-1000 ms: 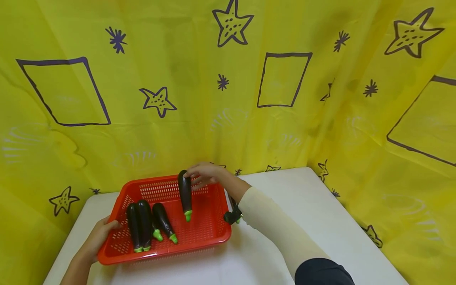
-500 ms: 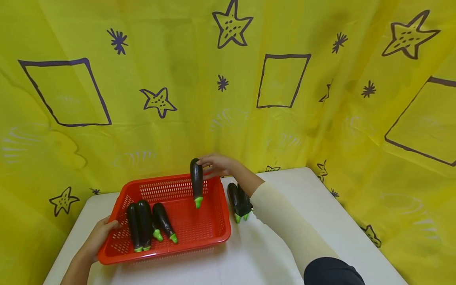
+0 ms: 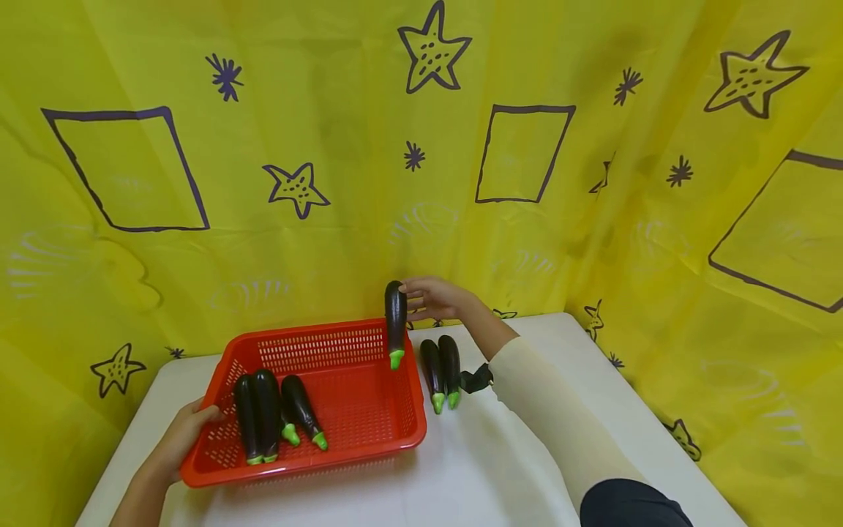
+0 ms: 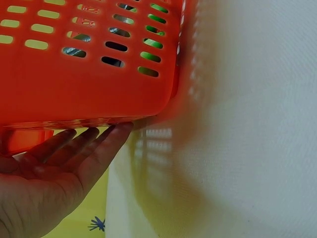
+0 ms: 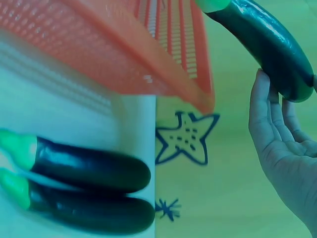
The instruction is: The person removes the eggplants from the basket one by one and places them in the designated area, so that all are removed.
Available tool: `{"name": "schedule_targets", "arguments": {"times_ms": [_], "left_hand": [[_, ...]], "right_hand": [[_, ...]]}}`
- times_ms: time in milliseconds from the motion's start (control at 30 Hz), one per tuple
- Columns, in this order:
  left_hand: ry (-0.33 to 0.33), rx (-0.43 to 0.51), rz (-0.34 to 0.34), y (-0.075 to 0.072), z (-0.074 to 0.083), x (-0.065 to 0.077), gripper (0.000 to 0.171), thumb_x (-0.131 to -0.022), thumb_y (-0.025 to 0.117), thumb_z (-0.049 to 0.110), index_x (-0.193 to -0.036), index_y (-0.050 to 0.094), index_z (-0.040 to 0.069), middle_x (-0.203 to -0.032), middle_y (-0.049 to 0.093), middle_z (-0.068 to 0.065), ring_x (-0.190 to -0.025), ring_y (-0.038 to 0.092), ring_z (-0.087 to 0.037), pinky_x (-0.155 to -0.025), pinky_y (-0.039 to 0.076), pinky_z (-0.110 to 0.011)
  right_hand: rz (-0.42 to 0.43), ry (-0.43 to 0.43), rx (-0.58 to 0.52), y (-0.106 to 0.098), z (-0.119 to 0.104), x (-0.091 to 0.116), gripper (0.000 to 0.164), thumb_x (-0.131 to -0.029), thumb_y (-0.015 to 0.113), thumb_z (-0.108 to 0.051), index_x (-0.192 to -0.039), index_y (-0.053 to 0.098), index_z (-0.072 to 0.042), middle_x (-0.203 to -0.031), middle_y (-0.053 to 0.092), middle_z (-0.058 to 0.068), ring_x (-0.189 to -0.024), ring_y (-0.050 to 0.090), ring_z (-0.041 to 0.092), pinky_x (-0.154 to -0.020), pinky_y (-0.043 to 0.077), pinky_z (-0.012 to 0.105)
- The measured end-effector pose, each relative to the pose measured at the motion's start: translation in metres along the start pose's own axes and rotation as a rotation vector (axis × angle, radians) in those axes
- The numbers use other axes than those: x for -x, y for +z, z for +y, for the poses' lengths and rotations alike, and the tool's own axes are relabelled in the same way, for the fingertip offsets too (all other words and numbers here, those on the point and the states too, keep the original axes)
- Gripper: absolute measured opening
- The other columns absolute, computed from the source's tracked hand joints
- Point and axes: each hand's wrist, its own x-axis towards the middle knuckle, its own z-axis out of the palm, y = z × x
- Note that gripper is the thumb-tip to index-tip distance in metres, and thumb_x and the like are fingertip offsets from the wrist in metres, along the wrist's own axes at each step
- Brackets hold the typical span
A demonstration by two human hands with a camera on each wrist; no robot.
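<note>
My left hand [image 3: 183, 443] grips the left end of a red perforated plastic basket [image 3: 358, 410], thumb over the rim. In the left wrist view the fingers [image 4: 99, 153] extend along the basket's underside. Several dark eggplants [image 3: 266, 413] with green stem ends lie in the basket's left half. My right hand [image 3: 437, 298] pinches another eggplant [image 3: 396, 318] near its rounded end, stem downward, at the basket's back right corner. In the right wrist view this eggplant [image 5: 277, 54] hangs beside the basket's rim, held between thumb and fingertips.
Two eggplants [image 3: 440, 369] lie side by side on the white table [image 3: 527, 380], just right of the basket. A yellow curtain [image 3: 369, 256] with dark star drawings hangs behind and at the sides. A black wrist device [image 3: 477, 378] sticks out from the right forearm.
My right hand has moved right and up with the eggplant, from over the basket's middle to its back right corner. The two table eggplants have come into fuller view. The left hand and basket stay put.
</note>
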Motion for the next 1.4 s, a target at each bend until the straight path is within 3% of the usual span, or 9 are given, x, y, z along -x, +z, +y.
{"name": "schedule_targets", "arguments": {"times_ms": [133, 300, 500, 767, 867, 1033, 1133, 1400], "left_hand": [[-0.004, -0.008, 0.002, -0.001, 0.001, 0.000, 0.053, -0.103, 0.032, 0.005, -0.148, 0.022, -0.020, -0.113, 0.067, -0.012, -0.092, 0.071, -0.022, -0.081, 0.063, -0.049], [0.003, -0.014, 0.006, 0.000, 0.002, 0.001, 0.054, -0.102, 0.033, 0.005, -0.149, 0.022, -0.020, -0.115, 0.066, -0.013, -0.093, 0.070, -0.022, -0.082, 0.063, -0.049], [0.002, -0.015, 0.001, -0.001, 0.001, 0.000, 0.054, -0.103, 0.032, 0.005, -0.149, 0.021, -0.020, -0.115, 0.066, -0.013, -0.093, 0.070, -0.022, -0.082, 0.063, -0.049], [0.009, 0.001, -0.001, -0.001, 0.000, 0.001, 0.053, -0.103, 0.034, 0.006, -0.148, 0.024, -0.019, -0.113, 0.066, -0.011, -0.093, 0.071, -0.022, -0.082, 0.063, -0.050], [0.014, 0.008, -0.004, -0.001, 0.000, 0.001, 0.051, -0.103, 0.034, 0.006, -0.147, 0.025, -0.020, -0.111, 0.067, -0.010, -0.092, 0.072, -0.022, -0.081, 0.063, -0.050], [0.020, 0.011, -0.011, -0.001, -0.001, 0.000, 0.051, -0.104, 0.033, 0.006, -0.147, 0.024, -0.021, -0.112, 0.067, -0.011, -0.092, 0.072, -0.022, -0.081, 0.063, -0.050], [0.020, 0.008, -0.010, -0.001, -0.002, 0.001, 0.052, -0.103, 0.032, 0.006, -0.147, 0.023, -0.021, -0.113, 0.067, -0.011, -0.092, 0.072, -0.022, -0.081, 0.063, -0.050], [0.023, 0.008, 0.006, 0.001, -0.003, 0.001, 0.050, -0.102, 0.033, 0.006, -0.145, 0.027, -0.019, -0.109, 0.066, -0.011, -0.091, 0.070, -0.023, -0.079, 0.064, -0.048]], "right_hand": [[0.007, -0.018, -0.002, -0.014, 0.001, 0.009, 0.013, -0.109, 0.045, -0.011, -0.112, 0.057, -0.009, -0.111, 0.060, 0.010, -0.103, 0.062, 0.028, -0.108, 0.047, 0.056], [0.010, -0.044, 0.007, -0.034, 0.006, 0.020, 0.017, -0.109, 0.042, -0.011, -0.123, 0.050, -0.007, -0.117, 0.057, 0.012, -0.109, 0.059, 0.031, -0.115, 0.037, 0.062], [0.055, -0.045, -0.018, -0.056, 0.016, 0.031, 0.021, -0.108, 0.043, -0.012, -0.128, 0.046, -0.006, -0.123, 0.051, 0.015, -0.112, 0.057, 0.033, -0.113, 0.041, 0.060], [0.091, -0.032, -0.023, -0.084, 0.029, 0.045, 0.047, -0.107, 0.042, -0.014, -0.150, 0.032, 0.000, -0.129, 0.048, 0.017, -0.111, 0.058, 0.031, -0.109, 0.046, 0.053], [0.102, -0.026, -0.026, -0.092, 0.034, 0.051, 0.040, -0.108, 0.042, -0.015, -0.145, 0.039, 0.000, -0.128, 0.051, 0.016, -0.112, 0.058, 0.031, -0.106, 0.049, 0.050], [0.127, -0.018, -0.041, -0.105, 0.043, 0.062, 0.018, -0.110, 0.044, -0.013, -0.122, 0.055, -0.007, -0.121, 0.056, 0.013, -0.109, 0.060, 0.030, -0.094, 0.057, 0.043], [0.124, -0.010, -0.045, -0.110, 0.049, 0.070, 0.016, -0.110, 0.045, -0.011, -0.114, 0.059, -0.010, -0.115, 0.059, 0.011, -0.106, 0.062, 0.028, -0.090, 0.059, 0.040], [0.129, 0.032, -0.055, -0.113, 0.060, 0.084, 0.020, -0.109, 0.048, -0.008, -0.127, 0.055, -0.003, -0.113, 0.063, 0.009, -0.106, 0.061, 0.027, -0.091, 0.059, 0.040]]}}
